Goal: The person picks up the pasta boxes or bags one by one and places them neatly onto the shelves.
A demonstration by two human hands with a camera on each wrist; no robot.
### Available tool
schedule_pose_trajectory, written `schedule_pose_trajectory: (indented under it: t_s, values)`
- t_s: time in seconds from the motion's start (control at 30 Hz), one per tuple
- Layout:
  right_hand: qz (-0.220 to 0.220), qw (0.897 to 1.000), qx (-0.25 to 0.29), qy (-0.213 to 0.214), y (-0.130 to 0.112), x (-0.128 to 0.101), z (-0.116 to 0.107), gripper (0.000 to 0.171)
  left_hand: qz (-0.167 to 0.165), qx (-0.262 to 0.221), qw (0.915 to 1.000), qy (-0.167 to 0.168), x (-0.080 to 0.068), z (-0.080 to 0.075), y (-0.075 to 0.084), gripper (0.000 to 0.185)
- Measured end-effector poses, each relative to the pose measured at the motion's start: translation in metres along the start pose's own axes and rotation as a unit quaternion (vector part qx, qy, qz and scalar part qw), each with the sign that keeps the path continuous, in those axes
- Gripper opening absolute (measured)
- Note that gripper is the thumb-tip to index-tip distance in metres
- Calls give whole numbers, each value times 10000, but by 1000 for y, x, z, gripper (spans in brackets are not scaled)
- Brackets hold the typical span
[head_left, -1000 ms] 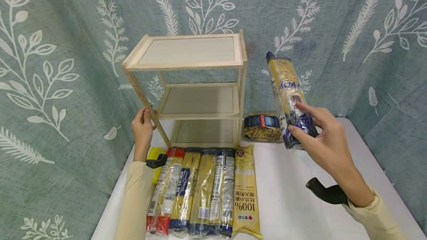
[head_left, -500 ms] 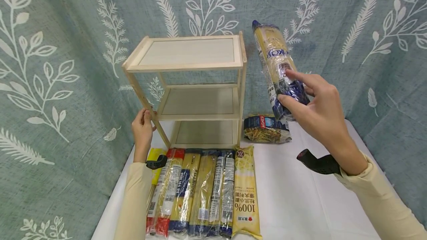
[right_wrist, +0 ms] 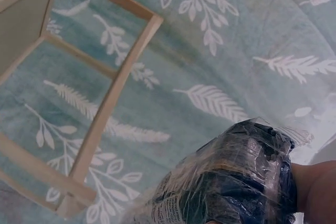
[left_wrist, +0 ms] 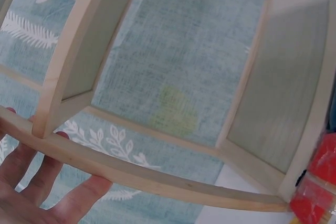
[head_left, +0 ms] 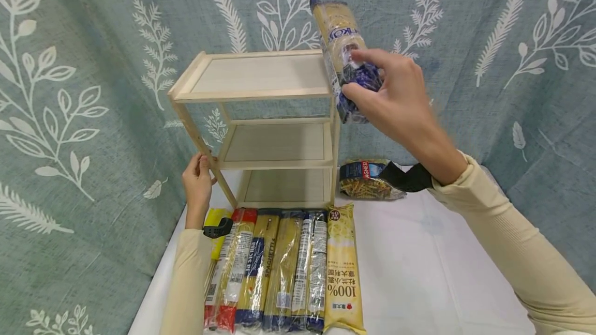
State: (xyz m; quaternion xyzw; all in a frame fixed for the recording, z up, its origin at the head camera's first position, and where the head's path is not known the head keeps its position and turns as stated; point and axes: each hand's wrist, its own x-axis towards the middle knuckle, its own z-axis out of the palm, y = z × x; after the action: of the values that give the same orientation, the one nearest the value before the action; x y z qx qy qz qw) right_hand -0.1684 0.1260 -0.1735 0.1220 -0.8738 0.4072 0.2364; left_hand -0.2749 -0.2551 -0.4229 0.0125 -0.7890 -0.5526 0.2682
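Right hand (head_left: 396, 94) curled round the lower end of a pasta packet (head_left: 339, 50), held tilted in the air just above the right rim of the wooden shelf (head_left: 261, 92). Left hand (head_left: 197, 182) wrapped round the shelf's front left leg. Row of pasta packets (head_left: 279, 268) flat on the table (head_left: 419, 283) before the shelf.
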Motion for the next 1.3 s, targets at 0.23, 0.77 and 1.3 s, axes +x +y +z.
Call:
schedule_pose_trajectory:
  t_s: [0.23, 0.77, 1.3]
  values:
    - [186, 9993, 44, -321, -12, 30, 23, 48, 10, -36, 10000, 48, 0, 0, -2, 38]
    - [237, 9846, -1511, -844, -4, 58, 73, 36, 18, -64, 10000, 59, 1, 1, -2, 40]
    - [-200, 9710, -1945, -1374, -3, 47, 65, 60, 58, -196, 9998, 87, -1, -1, -2, 39]
